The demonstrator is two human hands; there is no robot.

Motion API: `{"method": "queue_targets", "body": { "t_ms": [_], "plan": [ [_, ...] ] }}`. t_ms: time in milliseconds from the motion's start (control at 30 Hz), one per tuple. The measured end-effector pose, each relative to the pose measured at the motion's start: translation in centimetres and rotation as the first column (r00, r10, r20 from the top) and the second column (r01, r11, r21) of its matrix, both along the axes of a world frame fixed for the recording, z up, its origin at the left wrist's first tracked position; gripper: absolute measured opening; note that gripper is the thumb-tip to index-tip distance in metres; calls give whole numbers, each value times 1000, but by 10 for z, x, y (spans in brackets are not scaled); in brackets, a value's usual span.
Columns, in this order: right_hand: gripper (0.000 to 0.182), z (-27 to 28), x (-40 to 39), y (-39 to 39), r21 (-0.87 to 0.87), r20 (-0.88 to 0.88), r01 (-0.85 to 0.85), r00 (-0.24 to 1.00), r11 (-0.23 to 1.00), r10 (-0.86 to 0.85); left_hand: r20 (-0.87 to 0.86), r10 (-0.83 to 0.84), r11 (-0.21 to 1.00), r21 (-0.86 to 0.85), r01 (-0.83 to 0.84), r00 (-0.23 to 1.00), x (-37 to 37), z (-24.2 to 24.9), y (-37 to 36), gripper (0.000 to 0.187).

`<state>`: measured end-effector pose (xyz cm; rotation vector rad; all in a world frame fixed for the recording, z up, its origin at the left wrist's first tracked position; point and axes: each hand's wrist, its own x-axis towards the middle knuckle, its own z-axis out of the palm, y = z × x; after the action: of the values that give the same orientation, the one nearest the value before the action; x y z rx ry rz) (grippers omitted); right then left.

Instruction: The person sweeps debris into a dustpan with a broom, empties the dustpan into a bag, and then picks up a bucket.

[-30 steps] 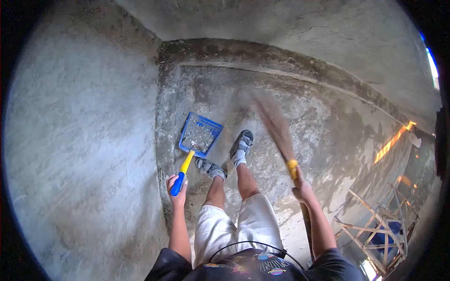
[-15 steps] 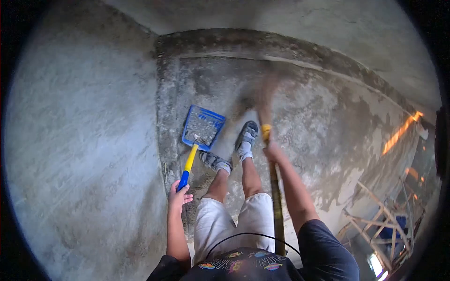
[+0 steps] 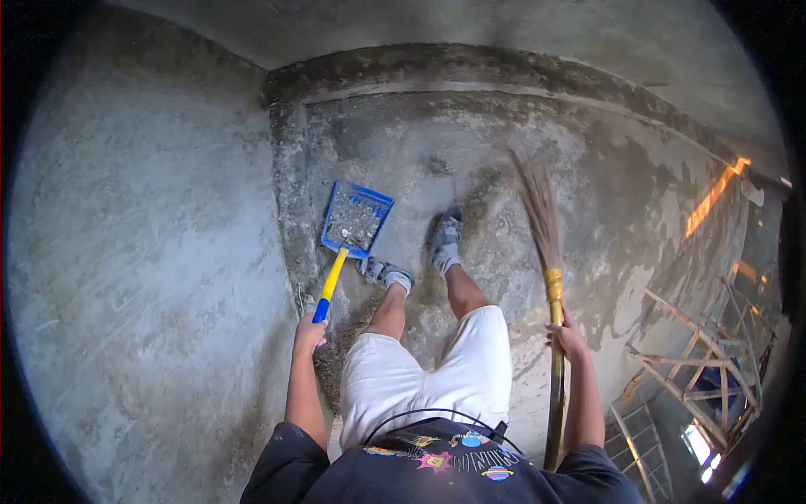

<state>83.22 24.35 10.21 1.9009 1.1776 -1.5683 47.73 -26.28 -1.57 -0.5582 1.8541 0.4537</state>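
Note:
My left hand (image 3: 311, 332) is closed around the handle end of a blue dustpan (image 3: 359, 217) with a yellow and blue grip. Grey dust and debris lie in its pan, which rests near the floor left of my feet. On the right, my right hand (image 3: 570, 336) grips the long stick of a broom (image 3: 544, 214) just below its yellow binding. The broom's thin brown bristles point away from me over the concrete floor (image 3: 395, 143), to the right of my right foot.
A plastered wall (image 3: 159, 252) rises at the left. A dark ledge (image 3: 453, 67) runs along the far side. My sandalled feet stand between dustpan and broom. Wooden frames (image 3: 697, 370) stand at the lower right, and sunlight streaks (image 3: 714, 202) fall at the right.
The broom has swung to the right, away from my feet, and its blurred bristles now show clearly. My right hand moved right with it. The left hand and dustpan shifted slightly left.

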Motion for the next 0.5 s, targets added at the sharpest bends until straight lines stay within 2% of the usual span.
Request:
{"method": "queue_targets", "body": {
  "t_ms": [33, 67, 100, 167, 200, 267, 333, 367, 400, 433, 500],
  "plan": [
    [62, 5, 17, 2, -82, 51, 92, 995, 992, -88, -26, -20, 1000, -17, 19, 999, 3, 8, 2, 23],
    [54, 7, 32, 0, 53, 43, 77, 996, 996, -79, -57, -14, 1000, -20, 12, 998, 6, 15, 4, 24],
    [54, 7, 46, 9, 59, 46, 76, 996, 995, -79, -54, -13, 1000, -15, 12, 998, 9, 18, 9, 24],
    [47, -4, 79, 38, 115, 107, 129, 984, 985, -142, -131, -148, 975, -185, 122, 980, 11, 19, 17, 24],
    [57, -11, 90, 50, 195, 43, 287, 953, 938, -301, -183, -190, 959, -247, 142, 965, 14, 12, 17, 25],
    [57, -17, 107, 80, 260, 15, 268, 960, 928, -281, -137, -24, 996, -92, 12, 990, 14, -53, -43, 25],
    [58, -42, 116, 127, 316, -34, 236, 971, 919, -238, -373, -74, 948, -314, -51, 925, 0, 21, 43, 29],
    [46, -62, 126, 149, 358, -56, 177, 984, 917, -168, -415, -331, 892, -430, 138, 847, -3, 15, 45, 34],
    [34, -78, 145, 162, 392, -62, 119, 993, 912, -102, -400, -574, 772, -554, 310, 715, -1, 14, 37, 38],
    [34, -96, 155, 175, 374, -65, 111, 994, 921, -93, -372, -571, 763, -570, 305, 732, -1, 22, 45, 42],
    [31, -144, 145, 211, 185, 52, 217, 972, 959, -230, -381, -544, 759, -602, 247, 748, 5, 41, 74, 47]
  ]
}}
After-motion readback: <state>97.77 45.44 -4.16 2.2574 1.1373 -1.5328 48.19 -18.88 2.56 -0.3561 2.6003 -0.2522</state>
